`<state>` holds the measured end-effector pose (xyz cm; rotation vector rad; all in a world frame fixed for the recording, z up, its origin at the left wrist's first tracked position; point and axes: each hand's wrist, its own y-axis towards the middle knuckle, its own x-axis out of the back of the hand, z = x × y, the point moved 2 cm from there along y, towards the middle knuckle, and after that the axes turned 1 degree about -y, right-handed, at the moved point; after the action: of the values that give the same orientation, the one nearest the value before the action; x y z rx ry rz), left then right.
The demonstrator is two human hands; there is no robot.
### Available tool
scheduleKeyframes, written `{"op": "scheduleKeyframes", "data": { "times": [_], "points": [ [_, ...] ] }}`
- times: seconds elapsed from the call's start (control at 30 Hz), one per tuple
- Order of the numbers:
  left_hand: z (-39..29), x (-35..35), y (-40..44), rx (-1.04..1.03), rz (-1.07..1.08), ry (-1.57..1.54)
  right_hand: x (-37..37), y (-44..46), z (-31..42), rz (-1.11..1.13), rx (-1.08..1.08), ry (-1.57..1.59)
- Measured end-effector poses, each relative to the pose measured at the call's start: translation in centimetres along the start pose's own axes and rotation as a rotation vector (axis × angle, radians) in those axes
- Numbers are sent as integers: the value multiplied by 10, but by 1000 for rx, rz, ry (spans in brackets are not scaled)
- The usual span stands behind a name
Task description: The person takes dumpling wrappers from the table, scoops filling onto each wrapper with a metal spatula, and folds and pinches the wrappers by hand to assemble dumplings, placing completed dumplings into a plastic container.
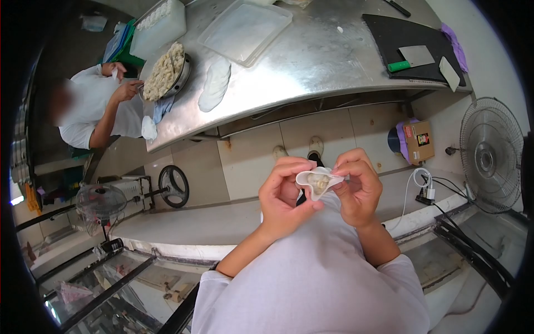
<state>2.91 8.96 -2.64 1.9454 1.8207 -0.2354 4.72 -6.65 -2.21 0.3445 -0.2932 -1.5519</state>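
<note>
A metal table [317, 55] is seen across the upper view, and at its left end a co-worker [100, 106] in a white shirt is seen. At the far right a large fan [490, 153] is placed, and a smaller fan [101, 201] is seen at the left. On the table's right end a black board [409, 47] is laid, with a green-handled cleaver [416, 55] resting on it and a pale flat piece [449, 73] lying at its near edge. Near the middle of the far side a clear plastic tray [245, 30] is set. To its left a pan [182, 75] is heaped with a pale, lumpy mixture [165, 72], and its rim is touched by 1 of the co-worker's hands. Between pan and tray an elongated piece of dough [215, 85] is laid flat. Below, above the floor and in front of the white-shirted torso, 2 bare hands are raised. By the left hand [283, 195], the left side of a thin white wrapper [302, 178] is grasped between curled fingers and thumb. By the right hand [359, 192], the wrapper's right corner is pinched. Inside the open wrapper, between both hands, a small lumpy filling [319, 182] is held.
</note>
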Motion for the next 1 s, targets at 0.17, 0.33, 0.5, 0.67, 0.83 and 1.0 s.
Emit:
{"op": "scheduleKeyframes", "data": {
  "times": [0.17, 0.33, 0.5, 0.67, 0.83, 1.0],
  "points": [
    [6, 7, 6, 34, 10, -20, -1, -1, 0, 1, -5, 8],
    [12, 3, 3, 47, -80, -159, -3, -2, 0, -13, -39, 51],
    [10, -2, 4, 26, -71, -83, -8, -5, 0, -75, -44, 116],
    [7, -2, 8, 35, -20, -85, -6, 0, 3, -89, -88, 144],
    [10, 4, 6, 34, -19, -77, -3, 4, 3, -19, 0, -25],
    [5, 2, 7, 32, -17, -69, -4, 1, 1, -22, -18, 13]
  ]
}}
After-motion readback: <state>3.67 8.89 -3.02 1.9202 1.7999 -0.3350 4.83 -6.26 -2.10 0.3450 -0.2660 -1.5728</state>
